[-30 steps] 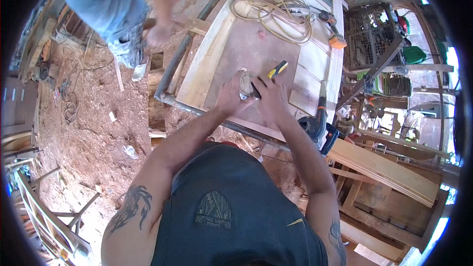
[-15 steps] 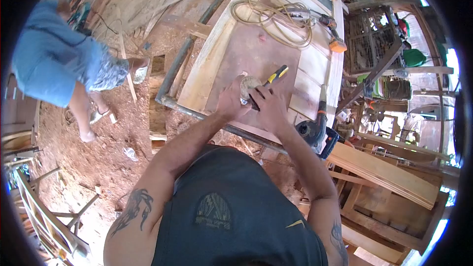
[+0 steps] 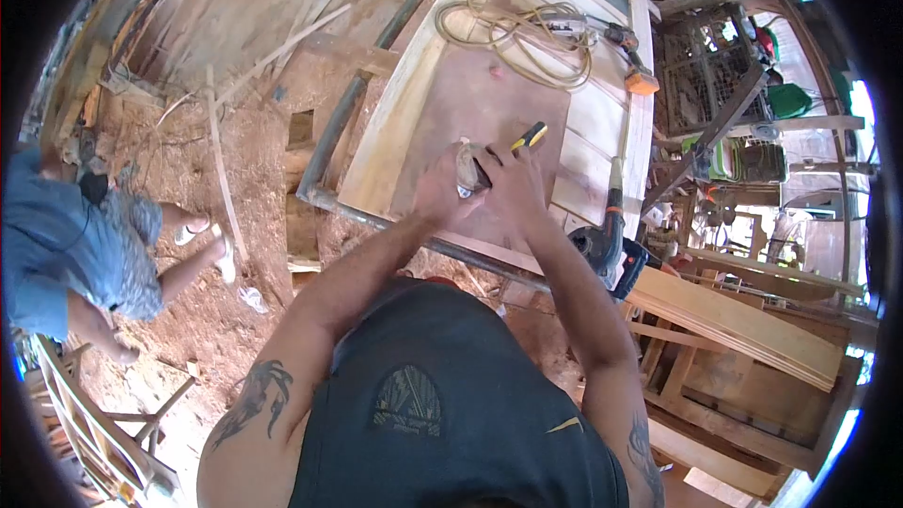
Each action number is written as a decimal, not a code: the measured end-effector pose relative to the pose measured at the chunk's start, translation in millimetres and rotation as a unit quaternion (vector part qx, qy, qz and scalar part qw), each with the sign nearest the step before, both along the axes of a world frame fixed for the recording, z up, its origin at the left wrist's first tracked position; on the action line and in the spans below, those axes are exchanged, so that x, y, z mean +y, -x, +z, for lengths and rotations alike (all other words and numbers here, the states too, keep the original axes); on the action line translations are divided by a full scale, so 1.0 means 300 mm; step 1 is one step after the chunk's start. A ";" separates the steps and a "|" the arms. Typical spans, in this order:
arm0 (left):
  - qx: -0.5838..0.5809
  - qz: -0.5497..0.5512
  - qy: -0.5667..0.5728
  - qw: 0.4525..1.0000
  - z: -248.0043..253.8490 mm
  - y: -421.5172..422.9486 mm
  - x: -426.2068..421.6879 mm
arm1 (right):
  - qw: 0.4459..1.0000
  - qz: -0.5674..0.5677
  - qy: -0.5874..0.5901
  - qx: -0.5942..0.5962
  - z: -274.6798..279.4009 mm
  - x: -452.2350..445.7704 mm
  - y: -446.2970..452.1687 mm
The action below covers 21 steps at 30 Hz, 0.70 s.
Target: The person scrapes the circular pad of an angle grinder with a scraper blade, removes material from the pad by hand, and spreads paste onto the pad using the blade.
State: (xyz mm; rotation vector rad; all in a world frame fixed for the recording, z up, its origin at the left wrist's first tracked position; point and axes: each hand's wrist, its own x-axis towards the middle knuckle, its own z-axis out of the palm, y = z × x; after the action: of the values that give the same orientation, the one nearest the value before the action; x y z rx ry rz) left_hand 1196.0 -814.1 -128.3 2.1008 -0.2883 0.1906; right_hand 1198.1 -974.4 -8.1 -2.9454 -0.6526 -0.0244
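Note:
Both my hands are close together over a brown panel on the workbench. My left hand is closed around a small pale, roundish object, whose kind I cannot make out. From the other side my right hand grips a hand tool with a yellow-and-black handle. The handle sticks out beyond my fingers, pointing away from me. The tool's working end is hidden at the pale object, between my hands.
A coiled yellow cord and a cordless drill lie farther up the bench. A dark power tool sits at the near right corner. Planks are stacked to the right. Another person walks on the left.
The other person has moved toward the lower left. My hands stay in place, with the right one and the tool shifting slightly around the pale object.

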 end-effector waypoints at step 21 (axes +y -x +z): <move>0.027 -0.016 0.093 0.995 -0.024 -0.008 -0.011 | 0.999 -0.011 0.017 0.028 -0.003 0.020 0.080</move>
State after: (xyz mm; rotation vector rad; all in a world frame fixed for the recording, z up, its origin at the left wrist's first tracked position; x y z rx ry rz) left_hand 1198.5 -817.4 -135.5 1.9125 -0.2609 0.1369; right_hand 1174.0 -968.6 -8.9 -2.9733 -0.6198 0.0674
